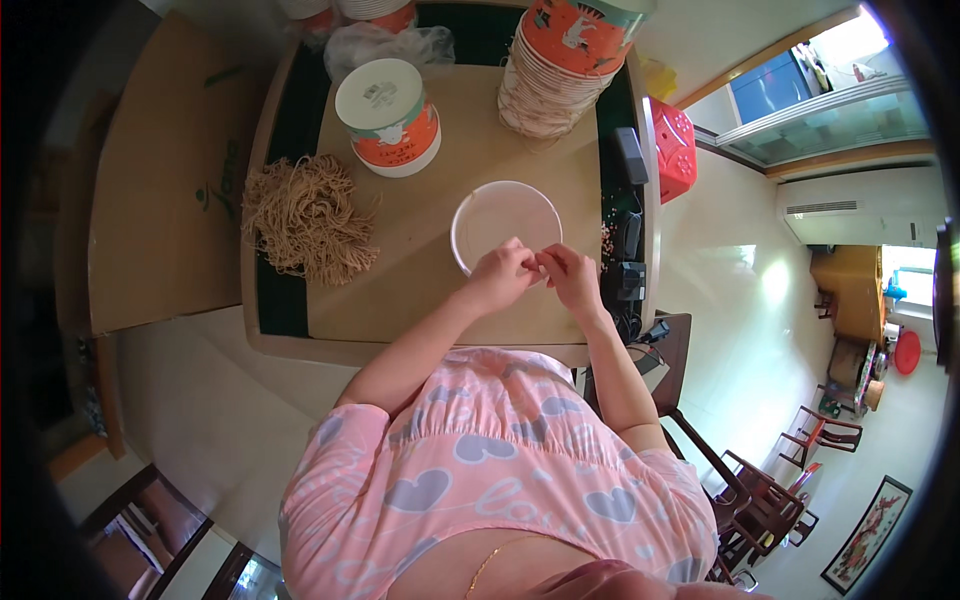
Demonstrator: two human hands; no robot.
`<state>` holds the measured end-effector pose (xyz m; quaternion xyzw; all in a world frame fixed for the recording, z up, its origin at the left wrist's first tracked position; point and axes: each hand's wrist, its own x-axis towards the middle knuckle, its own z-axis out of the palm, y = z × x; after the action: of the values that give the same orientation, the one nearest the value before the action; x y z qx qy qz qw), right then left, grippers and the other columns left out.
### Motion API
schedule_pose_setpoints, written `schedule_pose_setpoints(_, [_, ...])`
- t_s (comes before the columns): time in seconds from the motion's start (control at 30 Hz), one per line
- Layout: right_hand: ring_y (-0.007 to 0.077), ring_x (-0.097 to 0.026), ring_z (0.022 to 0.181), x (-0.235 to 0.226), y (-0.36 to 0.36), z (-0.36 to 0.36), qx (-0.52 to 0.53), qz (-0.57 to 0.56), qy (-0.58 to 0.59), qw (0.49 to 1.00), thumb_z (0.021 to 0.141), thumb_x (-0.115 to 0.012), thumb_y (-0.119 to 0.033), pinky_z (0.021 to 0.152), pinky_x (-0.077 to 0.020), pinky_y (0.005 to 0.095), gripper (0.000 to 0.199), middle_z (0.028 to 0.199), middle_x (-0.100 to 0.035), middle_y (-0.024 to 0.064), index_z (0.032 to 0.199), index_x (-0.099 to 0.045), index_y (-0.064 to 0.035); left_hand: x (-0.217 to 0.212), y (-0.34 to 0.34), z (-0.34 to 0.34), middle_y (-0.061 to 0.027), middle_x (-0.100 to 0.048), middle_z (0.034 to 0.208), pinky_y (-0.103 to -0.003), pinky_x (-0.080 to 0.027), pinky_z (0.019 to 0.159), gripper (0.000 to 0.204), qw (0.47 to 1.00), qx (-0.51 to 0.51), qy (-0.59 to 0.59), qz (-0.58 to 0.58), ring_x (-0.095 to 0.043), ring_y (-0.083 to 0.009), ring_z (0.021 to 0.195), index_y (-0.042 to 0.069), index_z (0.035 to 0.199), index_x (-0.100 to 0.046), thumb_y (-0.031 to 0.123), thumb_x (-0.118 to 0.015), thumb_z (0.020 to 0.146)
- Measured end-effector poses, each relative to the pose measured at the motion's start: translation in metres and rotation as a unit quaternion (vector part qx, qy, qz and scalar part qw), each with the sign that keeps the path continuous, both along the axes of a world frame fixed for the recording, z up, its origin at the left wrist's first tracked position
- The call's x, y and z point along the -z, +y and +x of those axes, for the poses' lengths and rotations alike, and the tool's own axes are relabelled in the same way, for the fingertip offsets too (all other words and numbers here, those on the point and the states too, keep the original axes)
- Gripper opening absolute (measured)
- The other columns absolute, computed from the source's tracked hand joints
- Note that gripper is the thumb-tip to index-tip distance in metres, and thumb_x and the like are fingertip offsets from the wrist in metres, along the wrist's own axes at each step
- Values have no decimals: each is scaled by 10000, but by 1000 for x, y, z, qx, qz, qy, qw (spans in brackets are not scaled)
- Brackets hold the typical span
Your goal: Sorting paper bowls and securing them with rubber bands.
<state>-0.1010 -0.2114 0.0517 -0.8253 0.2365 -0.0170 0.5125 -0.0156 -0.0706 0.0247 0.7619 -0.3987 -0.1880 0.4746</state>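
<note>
Two hands meet at the near rim of a white bowl (pixel 505 225) that sits open side up on the brown tabletop (pixel 420 290), right of the table's middle and close to the person's edge. The bowl is round, so it has no long axis; its mouth faces straight up, and nothing can be made out inside its pale interior. The left hand (pixel 500 275) and the right hand (pixel 570 275) have their fingertips pinched together over that near rim, touching each other or very nearly so. Whether they grip a small item or the rim itself cannot be told, as the fingers hide it.

Beyond the bowl to the left stands a lidded tub (pixel 388 115), orange and white with a white lid closed on top, so its contents are hidden. To the right of it, at the far edge, rises a tall stack of nested paper bowls (pixel 560 75), orange on the outside, leaning slightly. A loose heap of dry tan noodles (pixel 305 215) lies at the table's left edge, well apart from the bowl. A clear plastic bag (pixel 385 45) sits behind the tub, and a red plastic stool (pixel 675 145) stands beside the table on the right.
</note>
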Motion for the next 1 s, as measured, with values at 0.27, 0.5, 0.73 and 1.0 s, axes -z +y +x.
schedule_pose_setpoints(0.27, [87,-569,545,18,22,-8,112,38,-66,991,889,-621,-123,506,-461,238,126,680,-659,62,906,-676,-11,8,-7,17,-31,-583,796,-183,-309,400,164,798,-45,600,32,-483,-57,552,13,906,-618,146,-530,946])
schedule_pose_setpoints(0.5, [160,-645,829,14,32,-18,60,-46,-167,983,903,-566,-37,645,-503,241,186,1094,-653,119,1058,-666,-20,14,-4,19,-36,-588,809,-187,-286,380,152,733,-77,676,-23,-453,-65,532,-1,924,-616,133,-545,933])
schedule_pose_setpoints(0.73, [198,-664,818,15,23,-21,7,-19,-171,985,888,-560,-4,679,-541,291,239,1103,-631,145,1114,-636,-24,4,-1,17,1,-606,784,-173,-310,420,101,781,-96,617,9,-497,-49,590,21,958,-645,71,-609,877])
schedule_pose_setpoints(1.0, [132,-593,577,15,13,-13,37,14,-94,995,848,-631,-24,535,-475,250,67,746,-631,99,910,-622,0,-6,-1,14,15,-612,714,-188,-376,469,93,875,-78,477,32,-491,-39,565,34,924,-684,85,-638,860])
